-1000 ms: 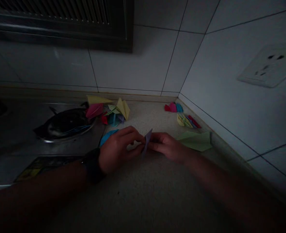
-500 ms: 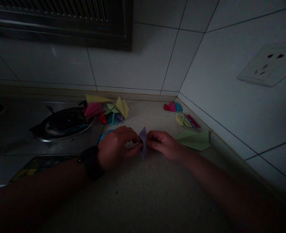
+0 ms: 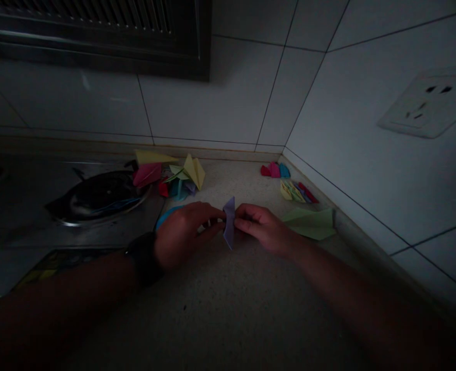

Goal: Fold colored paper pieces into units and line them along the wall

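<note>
A small folded purple paper (image 3: 230,222) with pointed ends stands between my hands above the counter (image 3: 228,309). My left hand (image 3: 191,226), with a black watch on its wrist, pinches the paper from the left. From the right, my right hand (image 3: 264,229) grips its other side between thumb and fingers. Some fingertips are hidden behind the paper. Partly covered by my left hand lies a blue item (image 3: 168,216). A pale green folded paper sheet (image 3: 313,224) lies to the right, just beyond my right wrist.
Folded paper pieces in several colours, a yellow paper plane (image 3: 194,171) among them, are heaped beside the gas burner (image 3: 104,196). Small folded papers (image 3: 276,170) and a yellow-green row (image 3: 291,190) sit near the corner. A wall socket (image 3: 431,100) and range hood (image 3: 96,36) are above.
The purple paper has tilted and risen slightly, now showing more of its face. My left fingers have shifted lower along its side; my right hand has barely moved.
</note>
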A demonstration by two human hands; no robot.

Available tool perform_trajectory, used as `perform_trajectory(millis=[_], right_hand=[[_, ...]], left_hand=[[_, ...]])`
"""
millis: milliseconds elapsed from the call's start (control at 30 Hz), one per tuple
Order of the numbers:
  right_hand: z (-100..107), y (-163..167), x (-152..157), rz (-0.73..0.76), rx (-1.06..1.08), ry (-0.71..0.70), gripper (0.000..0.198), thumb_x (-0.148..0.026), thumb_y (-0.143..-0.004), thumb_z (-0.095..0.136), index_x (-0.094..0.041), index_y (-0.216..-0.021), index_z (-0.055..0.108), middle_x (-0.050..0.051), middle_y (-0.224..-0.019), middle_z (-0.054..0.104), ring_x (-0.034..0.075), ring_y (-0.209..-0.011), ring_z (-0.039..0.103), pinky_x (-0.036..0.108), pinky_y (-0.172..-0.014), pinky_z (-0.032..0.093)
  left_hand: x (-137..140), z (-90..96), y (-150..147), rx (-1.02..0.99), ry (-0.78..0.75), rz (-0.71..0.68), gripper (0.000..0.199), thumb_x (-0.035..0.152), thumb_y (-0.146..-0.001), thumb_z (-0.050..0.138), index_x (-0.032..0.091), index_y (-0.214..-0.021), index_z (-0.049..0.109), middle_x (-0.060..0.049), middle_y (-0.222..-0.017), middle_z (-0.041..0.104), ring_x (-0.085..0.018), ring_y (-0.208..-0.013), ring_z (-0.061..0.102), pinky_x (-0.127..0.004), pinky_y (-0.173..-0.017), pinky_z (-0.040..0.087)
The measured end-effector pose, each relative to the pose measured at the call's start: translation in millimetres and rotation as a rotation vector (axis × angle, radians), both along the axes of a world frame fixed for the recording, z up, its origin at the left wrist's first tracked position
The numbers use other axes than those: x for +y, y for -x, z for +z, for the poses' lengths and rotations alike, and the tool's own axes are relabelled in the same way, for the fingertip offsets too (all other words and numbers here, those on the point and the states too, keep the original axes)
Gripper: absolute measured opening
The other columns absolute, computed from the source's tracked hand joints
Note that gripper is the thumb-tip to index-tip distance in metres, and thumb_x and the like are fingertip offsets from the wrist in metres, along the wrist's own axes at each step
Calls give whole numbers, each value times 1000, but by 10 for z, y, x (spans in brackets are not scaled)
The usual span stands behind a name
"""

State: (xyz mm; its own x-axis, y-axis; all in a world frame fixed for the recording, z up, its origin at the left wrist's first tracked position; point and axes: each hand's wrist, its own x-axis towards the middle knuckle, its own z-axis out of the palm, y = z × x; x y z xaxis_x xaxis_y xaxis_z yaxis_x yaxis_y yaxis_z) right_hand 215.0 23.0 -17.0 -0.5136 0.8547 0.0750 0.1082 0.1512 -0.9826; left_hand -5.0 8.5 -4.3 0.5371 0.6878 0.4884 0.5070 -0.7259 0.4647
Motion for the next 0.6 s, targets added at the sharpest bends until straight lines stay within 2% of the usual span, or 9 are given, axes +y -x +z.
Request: perform_trajectory(millis=[233,467,600], right_hand=[[13,-2,-6,-31,-13,-71,14,-31,-85,61,-17,-82,59,1,-78,63,12,-72,56,26,-66,41],[14,-11,-21,-73,-80,-200,15,-31,-85,63,-16,-84,61,1,-79,62,12,-72,55,27,-66,42],[4,-21,-39,-51,-109,-244,18,-34,-85,64,-16,-86,61,2,-81,63,13,-74,56,27,-67,44]], left_hand=[[-10,71,-14,-97,161,-26,18,26,-90,58,17,-103,66,-2,-84,63,-11,-70,56,-22,-58,43],[12,38,-7,-133,191,-35,13,24,-86,61,17,-95,67,-2,-82,62,-10,-69,56,-22,-59,44],[20,27,-15,-139,268,-25,13,26,-85,61,15,-92,66,-2,-81,65,-10,-66,56,-21,-58,44]])
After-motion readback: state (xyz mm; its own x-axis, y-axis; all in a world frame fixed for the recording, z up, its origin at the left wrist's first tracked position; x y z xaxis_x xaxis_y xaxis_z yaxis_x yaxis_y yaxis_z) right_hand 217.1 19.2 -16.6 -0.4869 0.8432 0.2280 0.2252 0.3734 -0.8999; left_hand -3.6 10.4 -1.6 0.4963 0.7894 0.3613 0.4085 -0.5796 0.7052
